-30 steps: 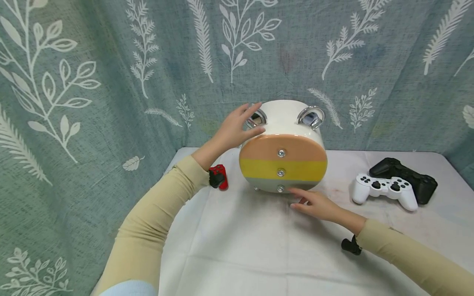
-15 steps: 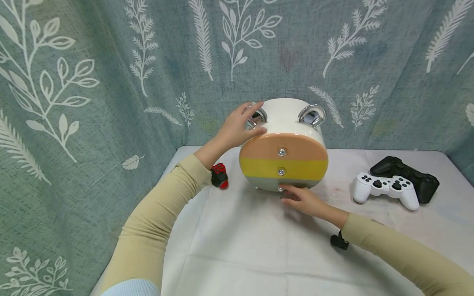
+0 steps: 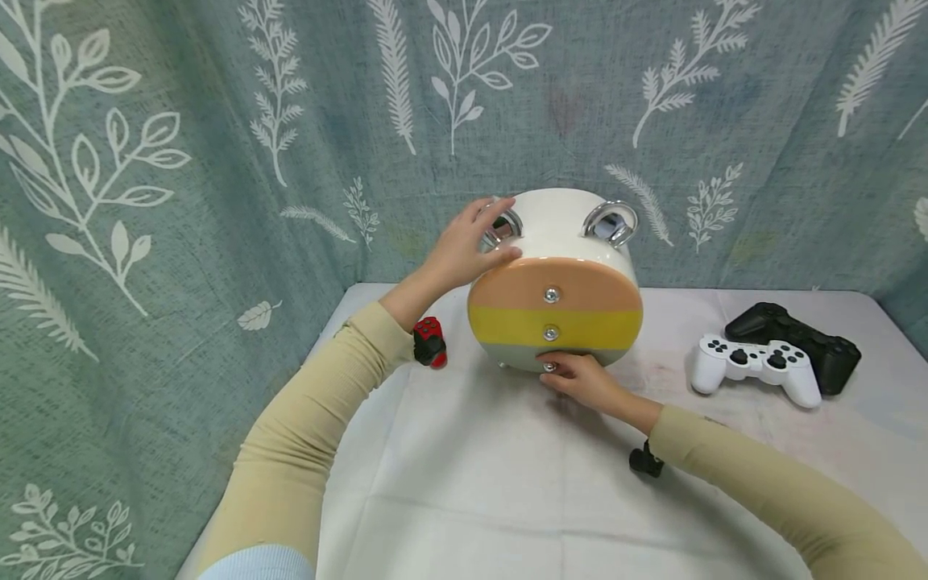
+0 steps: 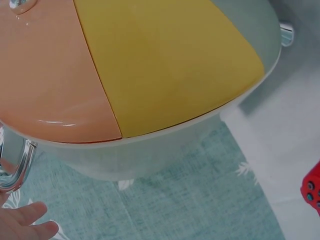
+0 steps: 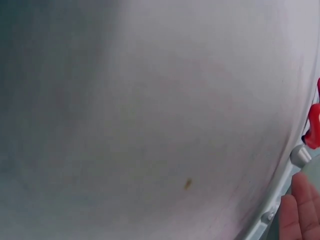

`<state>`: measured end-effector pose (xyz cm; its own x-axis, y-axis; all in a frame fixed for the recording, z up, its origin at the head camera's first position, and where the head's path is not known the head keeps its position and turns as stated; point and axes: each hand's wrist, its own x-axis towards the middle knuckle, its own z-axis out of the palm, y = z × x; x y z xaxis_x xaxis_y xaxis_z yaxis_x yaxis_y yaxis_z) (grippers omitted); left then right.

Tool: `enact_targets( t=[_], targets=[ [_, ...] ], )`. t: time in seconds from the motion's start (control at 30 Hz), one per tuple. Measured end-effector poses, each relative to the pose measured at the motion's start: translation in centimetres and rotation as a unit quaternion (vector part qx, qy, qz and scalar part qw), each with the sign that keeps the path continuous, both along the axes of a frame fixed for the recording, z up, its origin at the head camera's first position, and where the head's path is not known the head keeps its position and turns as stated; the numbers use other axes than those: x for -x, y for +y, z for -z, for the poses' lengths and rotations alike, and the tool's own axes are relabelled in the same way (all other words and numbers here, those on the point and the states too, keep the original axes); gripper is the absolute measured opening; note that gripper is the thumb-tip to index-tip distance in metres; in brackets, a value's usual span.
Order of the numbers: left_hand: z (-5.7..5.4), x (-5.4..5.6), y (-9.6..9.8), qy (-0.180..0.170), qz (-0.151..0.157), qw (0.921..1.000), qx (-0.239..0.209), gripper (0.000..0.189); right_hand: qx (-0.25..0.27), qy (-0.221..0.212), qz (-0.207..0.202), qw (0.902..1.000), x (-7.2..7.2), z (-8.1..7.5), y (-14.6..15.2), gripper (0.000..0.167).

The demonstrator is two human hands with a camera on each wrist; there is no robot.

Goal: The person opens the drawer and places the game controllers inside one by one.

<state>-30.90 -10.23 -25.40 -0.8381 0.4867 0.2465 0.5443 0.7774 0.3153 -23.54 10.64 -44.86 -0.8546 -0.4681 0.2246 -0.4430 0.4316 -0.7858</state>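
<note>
In the head view a small rounded three-drawer cabinet (image 3: 554, 229) has a white glossy body and orange, yellow and grey-green drawer fronts, each with a silver knob. My left hand (image 3: 464, 250) rests over its upper left side, fingers spread by one of the chrome rings (image 3: 513, 225). Low at the front, my right hand (image 3: 587, 385) pinches the bottom drawer knob (image 3: 548, 367) between thumb and index finger. The left wrist view shows the orange drawer front (image 4: 50, 75) and yellow drawer front (image 4: 165, 60) from close up. In the right wrist view, the right fingers (image 5: 302, 200) appear at the lower right edge.
A white game controller (image 3: 754, 366) overlaps a black game controller (image 3: 834, 358) on the right of the white-clothed table (image 3: 464, 499). Left of the cabinet lies a red game controller (image 3: 429, 326), partly covered by the black wrist camera. A patterned curtain (image 3: 319, 145) hangs behind.
My right hand has moved left along the cabinet's bottom front, and its thumb and index finger have come together on the lowest knob. The left hand has stayed on the upper left side.
</note>
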Motion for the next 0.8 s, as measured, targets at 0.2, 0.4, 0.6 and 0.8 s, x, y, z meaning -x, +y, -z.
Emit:
enact_targets(
  t=[0.2, 0.4, 0.6, 0.8],
  targets=[
    [0.08, 0.04, -0.06, 0.003, 0.003, 1.0000, -0.001, 0.073, 0.040, -0.033, 0.011, 0.9986, 0.43, 0.08, -0.16, 0.025],
    [0.18, -0.05, -0.06, 0.002, 0.006, 1.0000, -0.008, 0.073, 0.058, -0.034, 0.017, 0.9976, 0.63, 0.32, -0.23, 0.022],
    [0.37, -0.05, -0.10, 0.001, 0.008, 0.9998, -0.017, 0.072, 0.042, -0.025, 0.027, 0.9985, 0.38, 0.23, -0.38, 0.021],
    [0.38, 0.01, -0.01, -0.003, 0.012, 0.9997, -0.022, 0.072, 0.053, -0.027, 0.031, 0.9978, 0.11, -0.01, -0.43, 0.020]
  ],
)
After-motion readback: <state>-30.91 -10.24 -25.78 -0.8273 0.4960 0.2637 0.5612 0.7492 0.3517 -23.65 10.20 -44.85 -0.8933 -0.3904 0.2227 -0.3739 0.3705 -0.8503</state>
